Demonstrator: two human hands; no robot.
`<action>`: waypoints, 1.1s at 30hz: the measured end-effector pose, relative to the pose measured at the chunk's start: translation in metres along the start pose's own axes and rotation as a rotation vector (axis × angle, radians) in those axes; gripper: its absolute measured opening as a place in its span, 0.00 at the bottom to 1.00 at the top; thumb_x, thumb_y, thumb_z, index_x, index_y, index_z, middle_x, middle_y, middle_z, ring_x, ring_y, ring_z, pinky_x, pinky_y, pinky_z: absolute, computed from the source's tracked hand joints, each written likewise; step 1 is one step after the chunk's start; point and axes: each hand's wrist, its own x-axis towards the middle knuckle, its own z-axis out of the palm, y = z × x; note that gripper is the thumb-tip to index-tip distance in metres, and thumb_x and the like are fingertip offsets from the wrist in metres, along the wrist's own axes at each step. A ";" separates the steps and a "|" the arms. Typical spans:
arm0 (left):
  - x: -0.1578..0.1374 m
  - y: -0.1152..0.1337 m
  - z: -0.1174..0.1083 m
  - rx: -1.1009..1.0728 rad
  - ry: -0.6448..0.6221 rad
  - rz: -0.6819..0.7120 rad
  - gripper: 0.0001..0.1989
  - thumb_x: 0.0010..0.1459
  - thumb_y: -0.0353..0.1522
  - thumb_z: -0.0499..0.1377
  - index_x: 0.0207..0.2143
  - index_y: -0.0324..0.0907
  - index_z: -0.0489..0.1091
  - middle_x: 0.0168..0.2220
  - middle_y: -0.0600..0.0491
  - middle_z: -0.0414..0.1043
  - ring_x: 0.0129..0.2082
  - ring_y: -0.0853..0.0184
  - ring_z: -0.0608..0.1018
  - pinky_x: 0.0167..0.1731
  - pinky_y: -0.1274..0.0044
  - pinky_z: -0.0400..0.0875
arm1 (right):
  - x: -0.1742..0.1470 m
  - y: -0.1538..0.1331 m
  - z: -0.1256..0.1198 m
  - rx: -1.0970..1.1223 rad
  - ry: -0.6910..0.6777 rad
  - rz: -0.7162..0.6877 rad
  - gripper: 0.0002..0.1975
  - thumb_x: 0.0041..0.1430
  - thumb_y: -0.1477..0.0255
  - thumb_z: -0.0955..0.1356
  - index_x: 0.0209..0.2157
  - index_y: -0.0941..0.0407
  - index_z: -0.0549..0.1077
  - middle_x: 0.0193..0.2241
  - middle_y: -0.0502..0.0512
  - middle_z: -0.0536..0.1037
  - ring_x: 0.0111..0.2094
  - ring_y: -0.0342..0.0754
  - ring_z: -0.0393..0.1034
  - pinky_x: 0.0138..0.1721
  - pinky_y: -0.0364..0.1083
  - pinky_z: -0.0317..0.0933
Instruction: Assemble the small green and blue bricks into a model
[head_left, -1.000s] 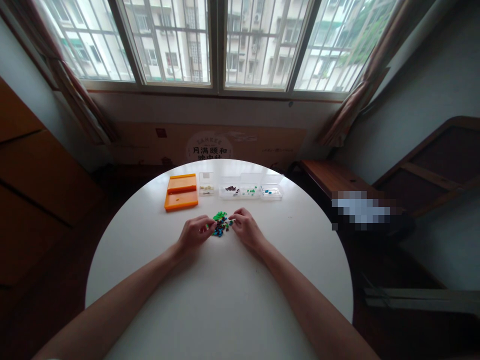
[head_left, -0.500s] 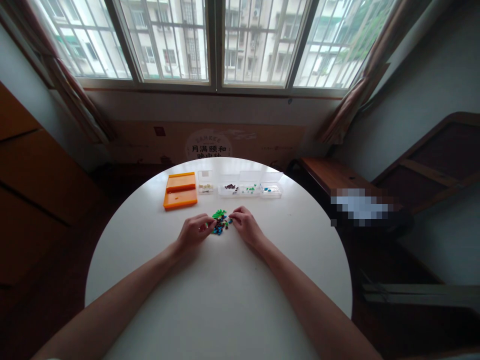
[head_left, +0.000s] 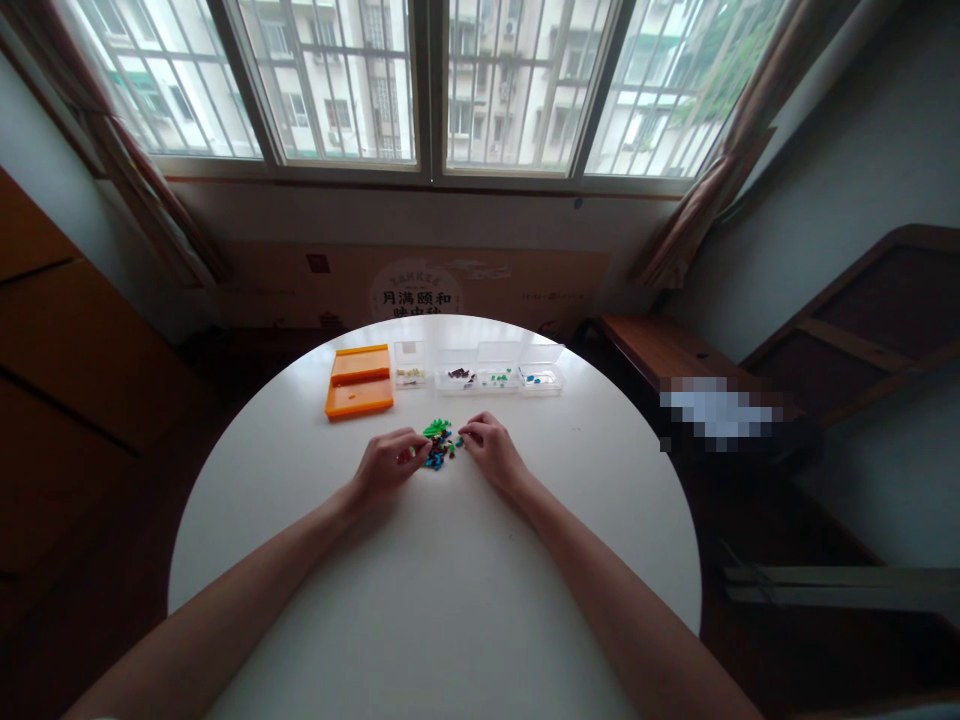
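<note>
A small pile of tiny plastic pieces [head_left: 437, 455], green, blue and dark brown, lies on the white round table [head_left: 442, 590] between my hands. My left hand [head_left: 386, 462] rests at the pile's left edge, its fingers curled and pressed together; whether a piece is in them is hidden. On the other side my right hand [head_left: 489, 441] is closed in a pinch, fingertips beside a few loose pieces at the pile's right edge. What this pinch holds, if anything, is too small to make out.
Behind the pile stands an orange two-part tray [head_left: 358, 411] with a small piece inside. To its right, open clear boxes [head_left: 496, 389] hold dark, green and blue pieces; another clear box [head_left: 409, 386] holds cream ones. A wooden bench [head_left: 645, 345] stands beyond the table's right edge.
Both hands stay nearly in place at the pile. Near my right fingertips the small pieces look slightly shifted; the view itself has moved a little.
</note>
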 end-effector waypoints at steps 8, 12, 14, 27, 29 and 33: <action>0.000 0.002 -0.001 -0.003 -0.026 -0.010 0.10 0.58 0.34 0.55 0.30 0.39 0.73 0.24 0.54 0.70 0.19 0.76 0.68 0.21 0.85 0.62 | 0.001 0.001 0.000 -0.021 0.011 0.014 0.07 0.53 0.79 0.66 0.29 0.59 0.78 0.32 0.56 0.72 0.33 0.44 0.68 0.39 0.44 0.62; 0.000 0.002 -0.001 -0.005 -0.021 -0.014 0.09 0.58 0.33 0.55 0.30 0.39 0.73 0.25 0.54 0.70 0.20 0.76 0.67 0.21 0.85 0.62 | 0.001 0.003 0.001 -0.024 0.017 0.004 0.07 0.53 0.78 0.66 0.29 0.59 0.78 0.32 0.56 0.72 0.32 0.44 0.68 0.39 0.44 0.62; 0.000 0.002 -0.001 -0.006 -0.025 -0.013 0.09 0.58 0.33 0.55 0.30 0.39 0.73 0.25 0.54 0.70 0.20 0.76 0.68 0.20 0.86 0.62 | 0.001 0.003 0.002 -0.030 0.019 0.011 0.07 0.53 0.79 0.67 0.29 0.59 0.78 0.32 0.56 0.72 0.32 0.44 0.68 0.38 0.44 0.62; 0.000 0.001 0.000 -0.005 -0.021 0.006 0.11 0.58 0.34 0.54 0.30 0.39 0.73 0.24 0.53 0.70 0.19 0.76 0.67 0.21 0.85 0.63 | 0.001 0.004 0.001 -0.034 0.003 0.013 0.06 0.53 0.79 0.67 0.29 0.58 0.78 0.32 0.55 0.72 0.33 0.45 0.68 0.39 0.44 0.62; 0.000 0.001 0.000 -0.006 -0.024 0.008 0.11 0.58 0.34 0.54 0.30 0.39 0.73 0.24 0.53 0.70 0.19 0.76 0.67 0.22 0.85 0.63 | 0.001 0.003 0.001 -0.036 -0.005 0.010 0.06 0.52 0.79 0.68 0.28 0.58 0.77 0.32 0.55 0.72 0.33 0.45 0.68 0.39 0.44 0.61; -0.001 0.000 0.000 -0.004 -0.032 -0.004 0.10 0.58 0.34 0.55 0.30 0.39 0.73 0.24 0.54 0.70 0.19 0.76 0.68 0.21 0.85 0.62 | 0.001 0.000 -0.001 -0.030 -0.023 -0.018 0.05 0.52 0.79 0.68 0.28 0.58 0.76 0.32 0.55 0.72 0.34 0.45 0.67 0.40 0.45 0.61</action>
